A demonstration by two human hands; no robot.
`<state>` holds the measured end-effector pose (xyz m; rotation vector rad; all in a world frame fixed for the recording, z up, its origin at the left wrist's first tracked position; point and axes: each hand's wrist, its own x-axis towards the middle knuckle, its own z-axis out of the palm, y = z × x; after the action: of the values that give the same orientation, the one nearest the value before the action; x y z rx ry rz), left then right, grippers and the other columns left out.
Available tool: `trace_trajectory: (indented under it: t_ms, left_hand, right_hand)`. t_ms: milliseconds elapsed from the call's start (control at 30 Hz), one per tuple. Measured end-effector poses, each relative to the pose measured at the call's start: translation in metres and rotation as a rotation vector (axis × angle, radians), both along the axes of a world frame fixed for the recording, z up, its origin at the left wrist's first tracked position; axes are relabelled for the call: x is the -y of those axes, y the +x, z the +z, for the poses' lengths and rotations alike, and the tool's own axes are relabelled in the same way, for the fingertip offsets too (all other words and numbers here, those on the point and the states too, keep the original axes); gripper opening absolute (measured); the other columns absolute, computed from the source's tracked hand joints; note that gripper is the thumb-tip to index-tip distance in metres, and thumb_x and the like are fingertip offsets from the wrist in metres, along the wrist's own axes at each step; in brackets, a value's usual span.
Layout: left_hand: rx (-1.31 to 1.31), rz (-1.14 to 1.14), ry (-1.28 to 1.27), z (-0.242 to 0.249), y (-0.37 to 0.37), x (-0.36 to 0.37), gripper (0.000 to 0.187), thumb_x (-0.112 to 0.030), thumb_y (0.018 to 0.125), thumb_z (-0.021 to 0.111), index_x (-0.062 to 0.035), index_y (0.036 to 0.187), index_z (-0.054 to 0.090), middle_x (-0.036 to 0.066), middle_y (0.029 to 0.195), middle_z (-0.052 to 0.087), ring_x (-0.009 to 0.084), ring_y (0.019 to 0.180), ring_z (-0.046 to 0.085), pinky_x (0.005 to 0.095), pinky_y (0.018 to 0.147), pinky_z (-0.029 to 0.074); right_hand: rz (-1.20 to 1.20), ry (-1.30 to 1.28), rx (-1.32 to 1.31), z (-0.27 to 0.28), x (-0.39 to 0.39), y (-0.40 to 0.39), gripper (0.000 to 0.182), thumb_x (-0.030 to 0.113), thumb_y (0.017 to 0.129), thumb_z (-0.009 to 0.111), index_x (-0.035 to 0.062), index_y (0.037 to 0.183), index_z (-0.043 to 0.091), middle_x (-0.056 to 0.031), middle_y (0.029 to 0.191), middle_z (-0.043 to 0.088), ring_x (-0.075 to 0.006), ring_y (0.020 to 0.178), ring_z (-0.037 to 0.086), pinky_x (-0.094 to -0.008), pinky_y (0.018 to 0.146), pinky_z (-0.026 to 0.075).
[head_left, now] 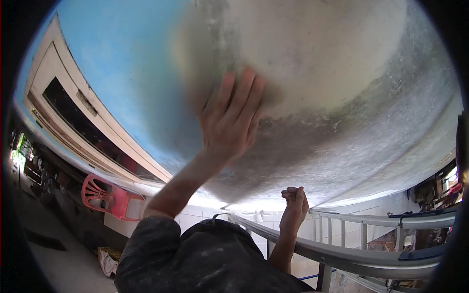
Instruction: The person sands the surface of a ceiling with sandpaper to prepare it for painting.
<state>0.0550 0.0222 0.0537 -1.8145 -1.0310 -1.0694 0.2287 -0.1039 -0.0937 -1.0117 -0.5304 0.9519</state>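
My left hand (229, 119) is raised against the wall (312, 53), its fingers pointing up and laid over a blurred brownish thing (274, 95) that shows at both sides of them. What that thing is I cannot make out. Around it the wall surface is patchy, with grey-beige and dark mottled areas, and blue paint (132, 44) to the left. Lower down, my right hand (295, 207) is held up by the ladder with its fingers curled together. Whether anything is inside them is hidden.
A metal ladder (342, 251) stands close in front and to the right of my body. At left, a window frame (80, 110) is set in the blue wall, with a red plastic chair (111, 198) below. A pale sack (108, 261) lies on the floor.
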Motion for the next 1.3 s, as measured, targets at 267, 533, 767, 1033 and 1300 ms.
trace_trajectory:
  t_ms: [267,533,767,1033,1300]
  left_hand:
    - [0.116,-0.076,-0.15,-0.028,0.004,0.013,0.044,-0.029,0.092,0.044,-0.0083,0.13,0.046,0.006,0.141,0.037,0.0233,0.137,0.021,0.0644,0.1,-0.014]
    - [0.091,-0.073,-0.101,0.043,0.007,0.013,0.042,-0.028,0.09,0.048,-0.0122,0.129,0.05,0.001,0.14,0.041,0.0184,0.136,0.024,0.0652,0.1,-0.014]
    - [0.123,-0.122,-0.184,-0.055,0.008,0.015,0.044,-0.028,0.089,0.051,-0.0143,0.13,0.048,-0.001,0.14,0.04,0.0161,0.134,0.028,0.0651,0.101,-0.015]
    - [0.092,-0.033,-0.127,0.017,0.01,0.013,0.046,-0.026,0.091,0.045,-0.0068,0.133,0.043,0.008,0.141,0.038,0.0249,0.136,0.022,0.0662,0.099,-0.014]
    - [0.149,-0.02,-0.166,-0.067,0.008,0.012,0.046,-0.028,0.09,0.048,-0.0081,0.131,0.046,0.007,0.142,0.037,0.0234,0.138,0.019,0.0663,0.099,-0.014]
  right_hand:
    - [-0.006,-0.025,0.019,-0.006,0.002,0.002,0.033,0.026,0.096,0.044,-0.0008,0.084,0.059,-0.0083,0.07,0.06,-0.0142,0.07,0.056,-0.0299,0.074,0.043]
    - [0.047,-0.024,0.02,-0.001,0.003,0.0,0.034,0.027,0.096,0.045,-0.001,0.084,0.059,-0.0075,0.07,0.059,-0.0158,0.072,0.056,-0.0312,0.076,0.043]
    - [0.022,-0.009,-0.024,-0.003,0.007,0.001,0.033,0.026,0.097,0.043,0.0001,0.084,0.059,-0.0072,0.07,0.059,-0.0142,0.07,0.056,-0.0305,0.076,0.043]
    - [0.036,-0.065,-0.003,-0.005,0.012,0.0,0.034,0.026,0.097,0.043,-0.0011,0.084,0.059,-0.0084,0.071,0.06,-0.0154,0.071,0.056,-0.0308,0.077,0.042]
    - [0.026,-0.026,-0.033,-0.013,0.006,0.004,0.034,0.027,0.096,0.044,-0.001,0.084,0.059,-0.0077,0.071,0.06,-0.0155,0.069,0.057,-0.0308,0.075,0.044]
